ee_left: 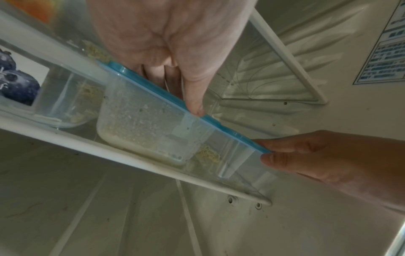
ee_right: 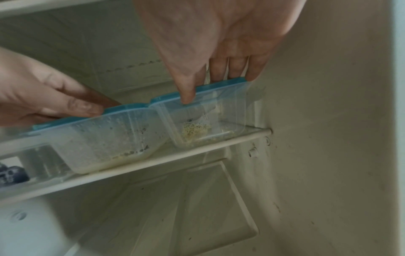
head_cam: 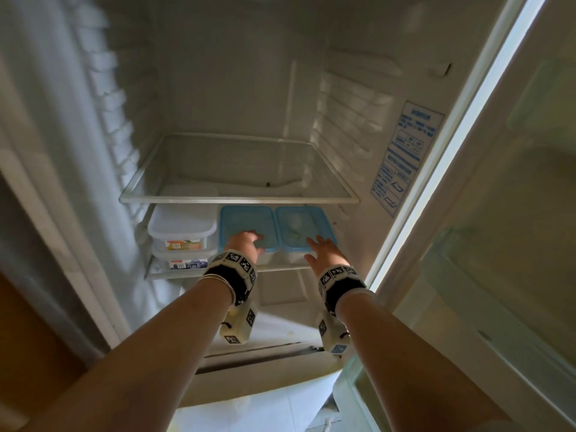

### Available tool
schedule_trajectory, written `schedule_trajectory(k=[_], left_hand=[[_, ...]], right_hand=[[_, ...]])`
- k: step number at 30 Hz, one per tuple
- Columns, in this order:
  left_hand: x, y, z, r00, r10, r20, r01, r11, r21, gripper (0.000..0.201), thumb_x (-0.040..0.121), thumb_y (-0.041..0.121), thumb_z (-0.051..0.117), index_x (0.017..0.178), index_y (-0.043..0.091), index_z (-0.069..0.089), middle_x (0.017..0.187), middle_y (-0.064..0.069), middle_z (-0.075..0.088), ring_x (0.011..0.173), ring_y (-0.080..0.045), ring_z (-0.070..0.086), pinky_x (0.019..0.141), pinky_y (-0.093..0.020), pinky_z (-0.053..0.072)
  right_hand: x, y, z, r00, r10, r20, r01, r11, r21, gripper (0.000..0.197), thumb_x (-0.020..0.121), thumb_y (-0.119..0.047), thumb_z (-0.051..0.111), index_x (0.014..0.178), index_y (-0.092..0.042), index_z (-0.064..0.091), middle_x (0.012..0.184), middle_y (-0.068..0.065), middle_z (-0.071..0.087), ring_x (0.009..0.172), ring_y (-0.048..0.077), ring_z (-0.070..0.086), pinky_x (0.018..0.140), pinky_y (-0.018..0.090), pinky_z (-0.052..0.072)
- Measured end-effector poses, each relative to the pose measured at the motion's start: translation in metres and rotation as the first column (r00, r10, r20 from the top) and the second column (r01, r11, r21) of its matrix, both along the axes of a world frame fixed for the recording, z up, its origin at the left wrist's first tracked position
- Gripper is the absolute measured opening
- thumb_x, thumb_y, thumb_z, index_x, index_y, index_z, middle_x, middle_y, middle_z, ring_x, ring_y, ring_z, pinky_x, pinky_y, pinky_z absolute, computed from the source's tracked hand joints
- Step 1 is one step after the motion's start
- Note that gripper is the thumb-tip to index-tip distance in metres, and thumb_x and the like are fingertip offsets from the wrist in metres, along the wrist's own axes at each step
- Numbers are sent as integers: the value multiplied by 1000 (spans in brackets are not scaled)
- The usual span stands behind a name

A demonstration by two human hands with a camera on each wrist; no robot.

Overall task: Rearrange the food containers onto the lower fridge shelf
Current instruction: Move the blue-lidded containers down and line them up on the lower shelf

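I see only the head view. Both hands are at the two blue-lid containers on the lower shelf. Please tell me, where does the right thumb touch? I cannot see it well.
Observer: The right hand lays straight fingers on the lid, and its thumb tip is on the front lid rim of the right container.
Operator: And the left thumb?
Observer: The left hand also has its thumb on the front lid rim, here of the left container, with the fingers on top.
Operator: What is inside them?
Observer: The left container holds whitish grainy food behind a fogged wall, while the right container has only a small yellowish clump.
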State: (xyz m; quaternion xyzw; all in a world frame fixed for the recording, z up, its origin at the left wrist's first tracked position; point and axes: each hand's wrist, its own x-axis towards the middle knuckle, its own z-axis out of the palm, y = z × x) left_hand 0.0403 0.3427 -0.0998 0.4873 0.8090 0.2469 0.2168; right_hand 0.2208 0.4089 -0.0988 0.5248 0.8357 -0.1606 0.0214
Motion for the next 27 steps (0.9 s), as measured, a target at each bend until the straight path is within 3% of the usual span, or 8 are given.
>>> schedule_trajectory(k=[9,15,20,23,27], left_hand=[[4,-4,0,999,24,-28,-23,999,29,45,88,20,62,132,14,55,147,-3,45,137,-21,41,117,-26,27],[9,-20,13,999,24,-47,-23,999,38,51,92,29,55,139,12,47,148,-7,44,136,-24,42,116,-31,30],[7,-61,23,998,-32,-54,35,998,48,48,95,26,47,141,14,43,153,-6,36,141,-22,34,118,-32,23],[10,-89,24,988,-76,-137,76,997,-2,49,98,28,42,144,14,39,156,-7,30,143,-22,29,118,-32,21],[20,-133,19,976,-118,-181,109,992,-60,44,98,25,39,140,12,45,150,-9,41,138,-24,37,115,-35,27]], right_hand=[[0,-3,-3,1000,-11,11,11,1000,27,58,99,-30,39,151,-23,16,161,1,7,149,24,6,122,36,13],[1,-13,8,999,-36,-5,36,997,71,57,99,-33,39,151,-25,18,161,1,10,149,25,6,122,38,12],[0,-42,23,999,-21,49,17,997,77,55,100,-34,35,151,-22,18,161,3,12,149,27,8,122,41,14],[2,-74,26,995,0,102,-10,996,94,52,101,-34,31,150,-19,22,159,5,18,148,30,11,121,41,15],[11,-118,16,984,-6,177,-5,998,65,51,101,-34,30,149,-17,25,158,5,23,146,28,17,120,43,17]])
